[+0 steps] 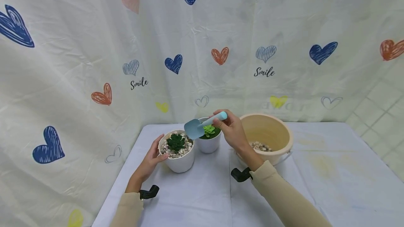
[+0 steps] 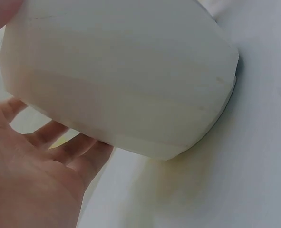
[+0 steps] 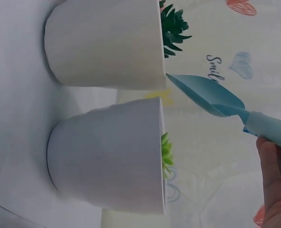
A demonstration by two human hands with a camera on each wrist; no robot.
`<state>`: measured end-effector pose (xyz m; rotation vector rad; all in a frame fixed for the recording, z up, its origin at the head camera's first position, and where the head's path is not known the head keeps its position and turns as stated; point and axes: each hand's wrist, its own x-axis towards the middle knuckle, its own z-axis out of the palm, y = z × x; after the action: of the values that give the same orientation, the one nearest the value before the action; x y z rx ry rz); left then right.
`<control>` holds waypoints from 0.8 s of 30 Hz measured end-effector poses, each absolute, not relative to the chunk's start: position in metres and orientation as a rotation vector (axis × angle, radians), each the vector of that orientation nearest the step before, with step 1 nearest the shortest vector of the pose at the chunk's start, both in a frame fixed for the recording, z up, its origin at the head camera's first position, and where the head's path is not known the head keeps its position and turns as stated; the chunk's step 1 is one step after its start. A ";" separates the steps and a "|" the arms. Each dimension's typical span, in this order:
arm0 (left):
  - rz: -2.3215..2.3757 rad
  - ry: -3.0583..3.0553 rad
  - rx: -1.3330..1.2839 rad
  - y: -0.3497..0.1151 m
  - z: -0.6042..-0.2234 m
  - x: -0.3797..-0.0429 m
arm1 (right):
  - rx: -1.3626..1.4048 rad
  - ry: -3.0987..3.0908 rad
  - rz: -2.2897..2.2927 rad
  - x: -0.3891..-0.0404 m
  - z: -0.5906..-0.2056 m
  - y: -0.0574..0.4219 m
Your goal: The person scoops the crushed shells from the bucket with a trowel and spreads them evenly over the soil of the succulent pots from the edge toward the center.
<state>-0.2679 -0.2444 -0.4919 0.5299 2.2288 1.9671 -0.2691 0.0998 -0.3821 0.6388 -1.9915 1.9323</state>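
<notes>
My right hand grips the handle of a small blue trowel. The blade's tip is at the rim of a white plant pot, which holds a dark green succulent among pale pebbles. In the right wrist view the trowel slants down toward that rim, and no load shows on its blade. My left hand holds the same pot from the left, thumb at the rim. Its fingers lie along the pot's wall in the left wrist view. The pot stands on the table.
Behind the trowel stands a second white pot with a light green succulent. To the right is a large cream bucket with pebbles at the bottom. A white cloth covers the table; a heart-printed curtain hangs behind.
</notes>
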 end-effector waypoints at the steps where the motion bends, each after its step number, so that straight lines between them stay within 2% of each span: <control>1: 1.966 2.231 0.533 -0.245 -0.492 -0.268 | 0.635 -1.980 1.950 -0.269 -0.382 0.101; 15: 1.937 2.289 0.575 -0.256 -0.488 -0.265 | 0.423 -1.803 2.148 -0.263 -0.374 0.125; 19: 1.909 2.475 0.551 -0.247 -0.482 -0.264 | 0.356 -1.703 2.197 -0.257 -0.366 0.144; 24: 1.926 2.893 0.512 -0.217 -0.456 -0.248 | 0.280 -1.576 2.213 -0.246 -0.356 0.180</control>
<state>-0.2482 -0.2167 -0.4556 0.5116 2.8935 1.9265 -0.2457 0.1798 -0.3562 0.2796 -1.5759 2.2127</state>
